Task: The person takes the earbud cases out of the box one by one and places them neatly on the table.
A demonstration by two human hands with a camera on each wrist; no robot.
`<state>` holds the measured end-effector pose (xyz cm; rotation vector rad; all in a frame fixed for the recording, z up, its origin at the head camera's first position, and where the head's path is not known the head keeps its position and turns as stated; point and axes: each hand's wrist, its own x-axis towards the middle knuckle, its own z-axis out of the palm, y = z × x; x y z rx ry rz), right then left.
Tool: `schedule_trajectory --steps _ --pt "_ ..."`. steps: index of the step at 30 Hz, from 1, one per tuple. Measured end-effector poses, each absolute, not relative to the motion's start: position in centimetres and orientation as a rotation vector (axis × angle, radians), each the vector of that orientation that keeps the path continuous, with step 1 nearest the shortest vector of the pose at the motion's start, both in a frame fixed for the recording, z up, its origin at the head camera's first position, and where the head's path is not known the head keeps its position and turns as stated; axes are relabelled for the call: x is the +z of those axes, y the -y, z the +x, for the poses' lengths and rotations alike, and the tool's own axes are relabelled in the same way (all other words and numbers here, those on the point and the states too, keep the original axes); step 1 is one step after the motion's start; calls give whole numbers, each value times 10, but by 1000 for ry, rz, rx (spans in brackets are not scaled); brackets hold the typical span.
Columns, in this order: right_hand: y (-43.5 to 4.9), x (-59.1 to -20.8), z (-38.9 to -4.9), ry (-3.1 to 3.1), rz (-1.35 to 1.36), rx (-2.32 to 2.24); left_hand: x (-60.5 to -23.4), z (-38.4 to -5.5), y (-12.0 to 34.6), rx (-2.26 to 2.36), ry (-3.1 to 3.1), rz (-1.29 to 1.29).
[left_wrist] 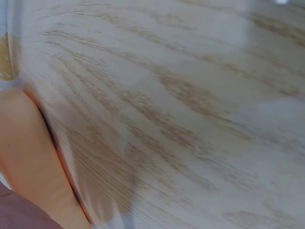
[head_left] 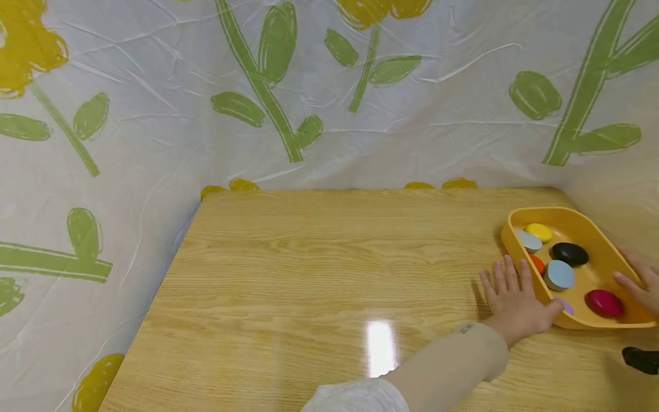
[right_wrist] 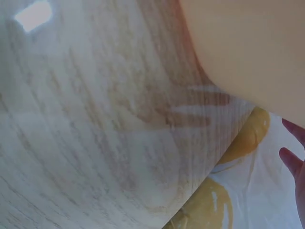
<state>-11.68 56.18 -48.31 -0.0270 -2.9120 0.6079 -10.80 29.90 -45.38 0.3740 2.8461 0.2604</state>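
An orange-yellow tray (head_left: 553, 210) with rounded corners stands at the table's right side. Inside lie several smooth, pebble-like pieces: yellow (head_left: 539, 232), black (head_left: 570, 254), crimson (head_left: 604, 303), grey-blue (head_left: 559, 274), and others. My left hand (head_left: 520, 309) is at the tray's left wall, fingers straight and spread, its thumb by the rim and a lilac piece (head_left: 565, 306). At the right rim is my right hand (head_left: 646, 283), cut off by the frame edge, with a fingertip over the tray. Its fingers extend apart in the right wrist view, beside the tray wall (right_wrist: 248, 47).
The wood-grain table (head_left: 334, 274) stretches left of the tray. A flower-print sheet (head_left: 154, 114) hangs behind and beside the table. Low at the right frame edge, a black object (head_left: 640, 360) shows partly. Light glares off the table near my left sleeve (head_left: 360, 397).
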Motion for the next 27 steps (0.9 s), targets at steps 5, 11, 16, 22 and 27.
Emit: schedule_trajectory --steps 5,11,16,22,27 --pt "-557 -486 -113 2832 91 666 -451 -105 -295 282 -2849 369" --pt "-550 -480 -110 2913 46 620 -452 -105 -296 285 -2847 369" --pt "-543 -477 -106 2952 100 572 -456 -108 -297 249 -2871 343" --pt "-530 -471 -102 3048 35 482 -459 -113 -293 273 -2933 294" --pt "-518 -470 -101 3040 42 506 -465 -119 -287 348 -2989 276"
